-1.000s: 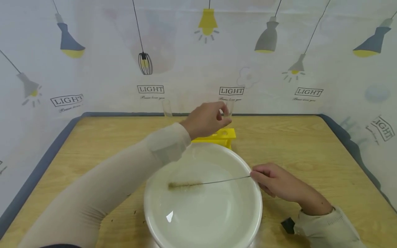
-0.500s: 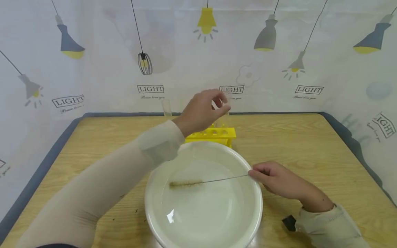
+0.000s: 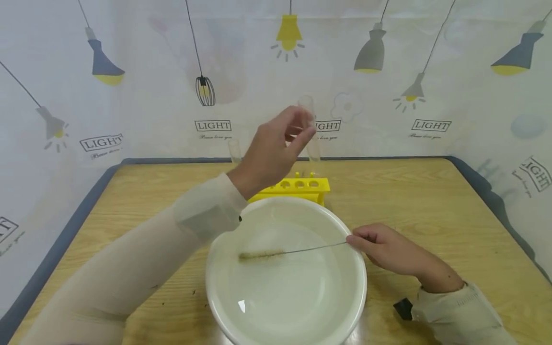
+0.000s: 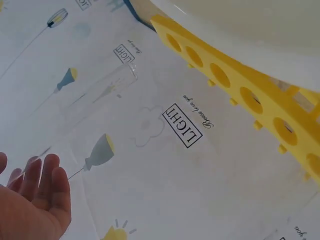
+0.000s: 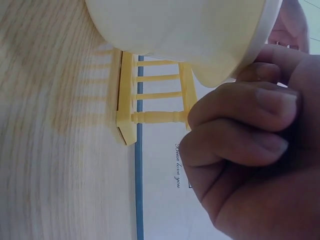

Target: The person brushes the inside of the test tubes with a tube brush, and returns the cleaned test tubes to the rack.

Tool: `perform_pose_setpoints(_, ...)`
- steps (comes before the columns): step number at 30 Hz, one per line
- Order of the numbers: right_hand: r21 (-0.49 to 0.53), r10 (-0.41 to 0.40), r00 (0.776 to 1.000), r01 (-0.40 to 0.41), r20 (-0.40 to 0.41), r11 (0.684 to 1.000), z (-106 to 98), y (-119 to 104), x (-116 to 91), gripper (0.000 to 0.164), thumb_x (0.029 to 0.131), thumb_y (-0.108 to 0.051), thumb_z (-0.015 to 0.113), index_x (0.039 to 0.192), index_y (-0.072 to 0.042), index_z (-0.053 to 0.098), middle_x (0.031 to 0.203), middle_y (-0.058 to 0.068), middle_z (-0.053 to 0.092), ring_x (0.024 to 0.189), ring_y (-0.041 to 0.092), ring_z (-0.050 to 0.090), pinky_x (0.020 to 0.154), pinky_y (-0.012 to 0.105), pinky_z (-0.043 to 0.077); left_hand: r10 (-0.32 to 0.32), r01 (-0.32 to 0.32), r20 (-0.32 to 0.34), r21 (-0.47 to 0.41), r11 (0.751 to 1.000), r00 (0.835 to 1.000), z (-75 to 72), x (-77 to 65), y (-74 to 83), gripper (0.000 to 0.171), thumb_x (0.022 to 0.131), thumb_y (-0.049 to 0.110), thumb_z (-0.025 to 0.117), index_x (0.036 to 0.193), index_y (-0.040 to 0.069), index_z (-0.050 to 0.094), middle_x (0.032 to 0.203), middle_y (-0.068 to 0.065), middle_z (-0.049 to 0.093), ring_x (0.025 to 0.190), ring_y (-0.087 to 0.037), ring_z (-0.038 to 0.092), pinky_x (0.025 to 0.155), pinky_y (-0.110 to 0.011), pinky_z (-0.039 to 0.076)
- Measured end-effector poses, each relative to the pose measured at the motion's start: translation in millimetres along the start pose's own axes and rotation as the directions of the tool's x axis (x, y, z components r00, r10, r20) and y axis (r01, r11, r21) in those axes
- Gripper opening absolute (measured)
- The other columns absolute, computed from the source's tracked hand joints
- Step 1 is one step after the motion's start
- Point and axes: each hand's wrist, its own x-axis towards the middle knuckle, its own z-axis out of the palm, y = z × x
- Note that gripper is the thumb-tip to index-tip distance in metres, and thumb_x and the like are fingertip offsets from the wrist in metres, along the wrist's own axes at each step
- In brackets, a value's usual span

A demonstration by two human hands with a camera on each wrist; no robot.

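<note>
The left hand [image 3: 273, 143] pinches a near-upright test tube [image 3: 314, 149] above or beyond the right end of the yellow rack [image 3: 291, 189], far-left of the right hand [image 3: 390, 249], which pinches a test-tube brush [image 3: 263, 255], bristles pointing left across the basin [image 3: 364, 282].

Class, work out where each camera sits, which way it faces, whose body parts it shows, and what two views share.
Head: worn on the head, facing forward and down at the basin, brush and patterned backdrop; left hand, right hand and both sleeves show.
Left wrist: on that wrist, facing the test tube, backdrop and rack; the left hand shows lower left.
Right wrist: on that wrist, turned sideways, facing basin, rack and tabletop; the right hand's curled fingers fill the right.
Shared: both wrist views show the rack and part of the basin.
</note>
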Motion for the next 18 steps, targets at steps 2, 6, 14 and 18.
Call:
perform_pose_setpoints(2, 0.005, 0.001, 1.000, -0.001, -0.003, 1.000, 0, 0, 0, 0.030, 0.108, -0.025, 0.046, 0.102, -0.010, 0.071, 0.053, -0.007, 0.037, 0.043, 0.002, 0.031, 0.038, 0.022, 0.027, 0.041, -0.041, -0.017, 0.008, 0.999, 0.999, -3.3, -2.8, 4.8, 0.021, 0.105, 0.021, 0.053, 0.124, 0.013, 0.053, 0.123, 0.001, 0.064, 0.110, -0.008, 0.063, 0.095, -0.020, 0.050)
perform_pose_setpoints(6, 0.018, -0.008, 1.000, 0.008, 0.001, 1.000, 0, 0, 1, 0.029, 0.108, -0.024, 0.047, 0.102, -0.008, 0.071, 0.054, -0.007, 0.037, 0.043, 0.002, 0.030, 0.038, 0.023, 0.026, 0.168, -0.166, -0.094, 0.032, 0.986, 0.981, -11.8, -13.5, 13.6, 0.032, 0.107, 0.017, 0.047, 0.137, 0.006, 0.046, 0.123, -0.006, 0.061, 0.106, -0.013, 0.060, 0.098, -0.023, 0.048)
perform_pose_setpoints(14, 0.028, 0.013, 1.000, -0.013, 0.001, 1.000, 0, 2, 1, 0.033, 0.108, -0.026, 0.045, 0.109, -0.006, 0.071, 0.052, -0.007, 0.036, 0.042, 0.003, 0.029, 0.038, 0.023, 0.027, 0.314, -0.289, -0.159, 0.163, 0.943, 0.936, -33.3, -47.4, 14.1, 0.037, 0.104, 0.010, 0.051, 0.139, 0.000, 0.045, 0.137, -0.012, 0.056, 0.113, -0.020, 0.056, 0.101, -0.032, 0.047)
perform_pose_setpoints(18, 0.028, -0.002, 1.000, 0.003, -0.018, 1.000, 1, 0, 1, 0.033, 0.109, -0.025, 0.044, 0.111, -0.007, 0.072, 0.051, -0.002, 0.035, 0.042, 0.003, 0.029, 0.038, 0.024, 0.027, 0.351, -0.308, -0.137, 0.258, 0.915, 0.926, -43.6, -68.1, 5.9, 0.039, 0.106, 0.017, 0.050, 0.141, 0.001, 0.047, 0.122, -0.013, 0.059, 0.104, -0.022, 0.054, 0.096, -0.034, 0.047)
